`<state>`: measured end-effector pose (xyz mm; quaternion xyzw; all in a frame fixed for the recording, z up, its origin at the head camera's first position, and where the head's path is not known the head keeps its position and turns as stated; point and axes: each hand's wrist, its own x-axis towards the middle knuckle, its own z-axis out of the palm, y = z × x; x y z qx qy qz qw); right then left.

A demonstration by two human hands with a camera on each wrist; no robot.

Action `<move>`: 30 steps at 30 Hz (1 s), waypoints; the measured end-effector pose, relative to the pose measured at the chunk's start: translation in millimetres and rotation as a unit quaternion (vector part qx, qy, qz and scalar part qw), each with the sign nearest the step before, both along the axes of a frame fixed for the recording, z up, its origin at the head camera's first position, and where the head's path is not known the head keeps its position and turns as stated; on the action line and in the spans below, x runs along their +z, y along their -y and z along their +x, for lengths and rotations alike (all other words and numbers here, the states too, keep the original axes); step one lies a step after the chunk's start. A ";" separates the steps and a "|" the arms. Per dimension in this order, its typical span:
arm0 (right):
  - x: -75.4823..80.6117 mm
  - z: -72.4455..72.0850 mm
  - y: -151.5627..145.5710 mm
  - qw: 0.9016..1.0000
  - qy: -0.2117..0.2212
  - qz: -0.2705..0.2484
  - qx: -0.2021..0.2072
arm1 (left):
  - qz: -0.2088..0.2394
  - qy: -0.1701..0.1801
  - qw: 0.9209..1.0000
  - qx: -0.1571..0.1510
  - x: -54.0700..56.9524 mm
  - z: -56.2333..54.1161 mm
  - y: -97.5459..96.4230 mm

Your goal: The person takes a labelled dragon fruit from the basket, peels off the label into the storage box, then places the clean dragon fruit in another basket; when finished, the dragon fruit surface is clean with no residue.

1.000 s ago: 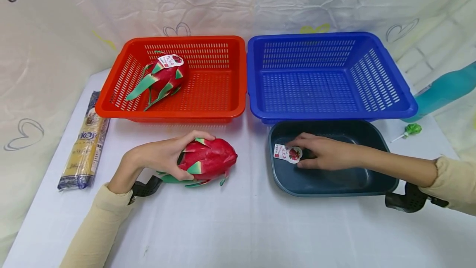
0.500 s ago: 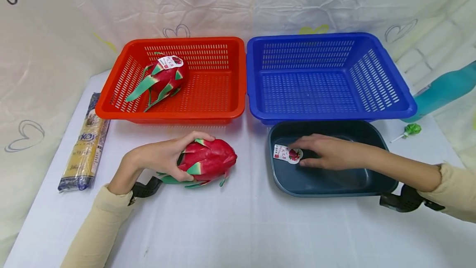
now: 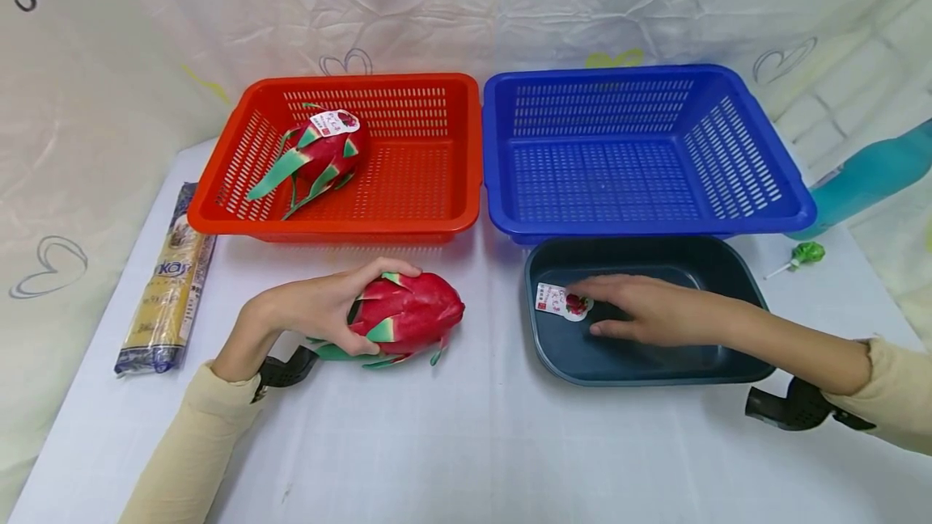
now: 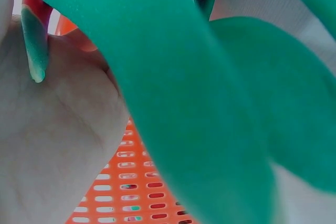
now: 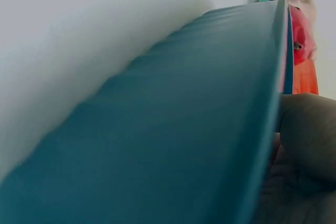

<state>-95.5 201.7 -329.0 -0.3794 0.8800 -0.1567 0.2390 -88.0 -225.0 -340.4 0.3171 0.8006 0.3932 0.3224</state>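
Observation:
My left hand (image 3: 320,310) grips a red dragon fruit (image 3: 415,310) from its leafy end, thumb on the near side and fingers over the top. Broad green leaves (image 4: 152,93) fill the left wrist view and hide much of the fruit. On the right, my right hand (image 3: 655,310) reaches into a dark teal tub (image 3: 648,370), fingers fairly straight and thumb apart. Its fingertips are at the edge of a white dragon-fruit label (image 3: 557,300) at the tub's left end. The tub's outer side (image 5: 173,103) blocks most of the right wrist view.
Behind stand a red basket (image 3: 415,229) with another labelled dragon fruit (image 3: 328,148), and a blue basket (image 3: 648,229) touching the tub's back. A pasta packet (image 3: 167,281) lies far left. A teal bottle (image 3: 866,172) and a green lollipop (image 3: 807,253) are at right.
The right hand has shifted slightly toward the person and its fingers have straightened over the label. The left hand and its dragon fruit stay put.

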 end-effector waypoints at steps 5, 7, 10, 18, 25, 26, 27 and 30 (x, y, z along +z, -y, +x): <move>-1.7 1.3 -6.5 1.000 0.022 -0.015 -0.011 | 0.001 0.000 1.000 -0.004 -1.0 -0.8 0.4; -3.0 0.4 -8.5 0.999 0.033 -0.025 -0.019 | 0.001 0.002 1.000 -0.003 -1.3 -0.8 0.7; -5.0 -1.5 -10.5 0.997 0.055 -0.040 -0.036 | 0.002 0.004 1.000 -0.001 -1.9 -0.6 0.9; -10.1 -2.3 -13.0 0.992 0.077 -0.074 -0.072 | 0.000 0.008 1.000 0.002 -1.3 -0.7 0.2; -15.2 -5.4 -17.5 0.987 0.067 -0.104 -0.098 | 0.003 0.005 1.000 0.001 -1.5 -1.7 -0.6; -15.1 -6.6 -18.4 0.987 0.066 -0.106 -0.101 | 0.003 0.006 1.000 0.001 -1.6 -1.8 -0.7; -14.5 -7.7 -19.2 0.987 0.069 -0.105 -0.104 | 0.002 0.006 1.000 0.001 -1.8 -1.8 -0.7; -9.4 -10.3 -20.5 0.987 0.075 -0.100 -0.104 | 0.001 0.005 1.000 0.001 -2.4 -1.9 -1.0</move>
